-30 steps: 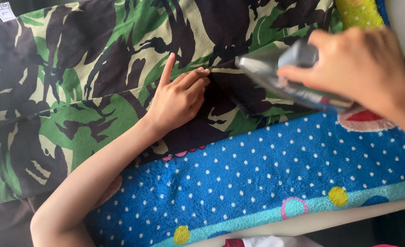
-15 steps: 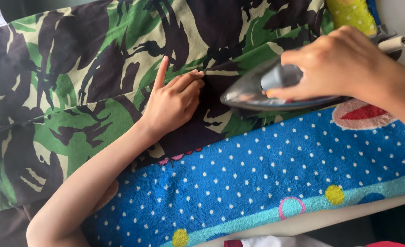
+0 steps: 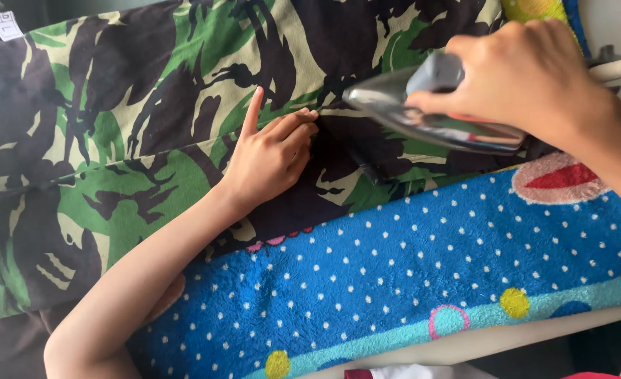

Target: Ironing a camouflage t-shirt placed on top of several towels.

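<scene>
Head view: right hand (image 3: 528, 74) grips iron (image 3: 430, 112); left hand (image 3: 272, 154) flat on camouflage garment (image 3: 114, 105).

Silver iron (image 3: 430, 116), perhaps slightly tilted, on flat green-black camouflage garment (image 3: 135, 133).

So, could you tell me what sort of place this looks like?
Probably a home ironing spot: the right hand holds an iron on camouflage cloth, pinned by the left hand, over a blue dotted towel as padding.

Likely a home: blue polka-dot towel (image 3: 423, 281) as ironing pad, camouflage garment (image 3: 149, 105) at 10 o'clock, iron (image 3: 430, 116).
</scene>
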